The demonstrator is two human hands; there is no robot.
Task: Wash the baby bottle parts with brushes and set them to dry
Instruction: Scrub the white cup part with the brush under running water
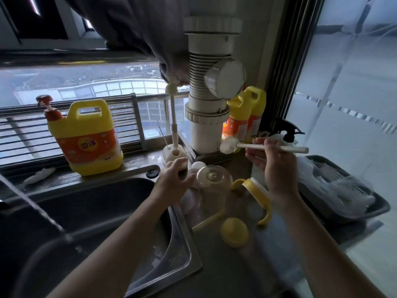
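My right hand (272,166) grips the white handle of a bottle brush (229,145), bristle head pointing left, above the counter. My left hand (174,175) reaches over the sink's right rim, fingers loosely curled beside the clear bottle (212,188); whether it touches the bottle I cannot tell. Beside the bottle lie a yellow handled collar (257,192), a yellow cap (234,231), a yellow straw (207,221) and a white nipple part (198,165). A white brush stand (174,154) holds a tall thin brush (173,108).
A dark sink (90,214) fills the lower left, with water running into it (32,203). A yellow detergent jug (88,136) stands on the ledge. Behind are a white drain pipe (209,104), yellow bottles (247,117) and a spray bottle (287,134). A dark drying basket (348,196) sits right.
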